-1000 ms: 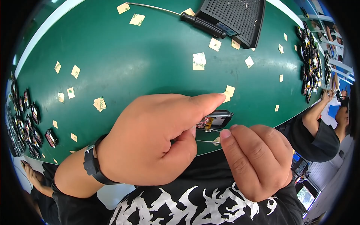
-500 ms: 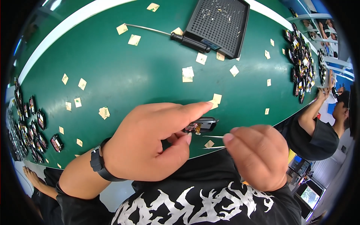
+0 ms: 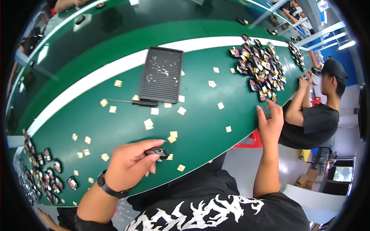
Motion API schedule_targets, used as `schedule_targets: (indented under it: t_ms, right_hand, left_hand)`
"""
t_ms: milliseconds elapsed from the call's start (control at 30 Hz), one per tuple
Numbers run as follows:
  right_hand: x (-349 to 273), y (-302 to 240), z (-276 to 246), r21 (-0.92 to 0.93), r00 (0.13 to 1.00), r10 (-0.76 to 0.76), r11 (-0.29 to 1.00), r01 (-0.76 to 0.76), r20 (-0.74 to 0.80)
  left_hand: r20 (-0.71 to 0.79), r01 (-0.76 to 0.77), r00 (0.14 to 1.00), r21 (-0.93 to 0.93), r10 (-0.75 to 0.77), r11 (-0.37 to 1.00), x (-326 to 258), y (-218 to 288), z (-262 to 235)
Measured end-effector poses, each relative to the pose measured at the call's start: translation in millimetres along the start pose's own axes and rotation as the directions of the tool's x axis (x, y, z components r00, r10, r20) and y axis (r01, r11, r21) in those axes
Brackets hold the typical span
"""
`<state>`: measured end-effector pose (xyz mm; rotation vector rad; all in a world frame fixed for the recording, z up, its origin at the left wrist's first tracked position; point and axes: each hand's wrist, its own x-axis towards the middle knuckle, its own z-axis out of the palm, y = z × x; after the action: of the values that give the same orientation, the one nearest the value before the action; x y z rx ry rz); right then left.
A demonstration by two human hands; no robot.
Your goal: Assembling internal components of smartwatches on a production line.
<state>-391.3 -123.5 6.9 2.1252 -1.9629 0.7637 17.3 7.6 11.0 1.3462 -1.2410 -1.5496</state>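
Observation:
My left hand [image 3: 133, 159] is closed round a small black electronic device [image 3: 158, 152], pinched between thumb and fingers above the table's near side. Some of the device's inner parts show reddish beside the thumb. My right hand [image 3: 271, 121] is stretched out over the right table edge, its thumb and fingers apart, close to a heap of similar black devices [image 3: 262, 69]. Something thin and dark may lie between its fingers, but I cannot make it out. The tweezers are not plainly visible.
A black ridged tray [image 3: 162, 75] with small bits in it stands on the green table [image 3: 200, 127]. Beside it lies a black-handled screwdriver [image 3: 144, 102]. Pale square stickers [image 3: 181, 111] are scattered about. More devices [image 3: 48, 177] lie at left. A co-worker [image 3: 316, 115] sits at right.
My right hand has moved from beside the device, where it held tweezers, out to the heap at right. My left hand still holds the device. The view has swung to the right.

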Motion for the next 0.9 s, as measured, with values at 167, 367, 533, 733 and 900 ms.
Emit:
schedule_targets:
  t_ms: [167,367,533,733,900]
  right_hand:
    - [14.6,14.7,23.3,0.054,0.994,-0.107,0.993,0.106,0.014]
    - [8.3,67.2,34.8,0.121,0.999,-0.03,0.992,0.034,-0.029]
    - [2.0,70.0,46.1,0.154,0.994,0.109,0.983,-0.103,-0.029]
    - [-1.5,58.7,55.1,0.269,0.986,0.081,0.962,-0.039,-0.145]
    - [-19.5,40.8,41.1,0.36,0.978,0.104,0.933,-0.032,-0.183]
  left_hand:
    - [-0.029,-0.09,0.995,0.026,0.09,0.996,-11.5,-0.8,3.7]
    - [-0.456,-0.146,0.79,0.51,0.41,0.848,-75.9,17.0,-2.4]
    - [-0.786,0.286,0.267,0.617,0.557,0.733,-155.0,-18.4,-49.9]
    - [-0.912,0.385,-0.026,0.368,0.409,0.846,-199.9,-56.4,-90.6]
    - [-0.885,0.758,0.071,0.348,0.46,0.552,-193.5,-49.6,-84.6]
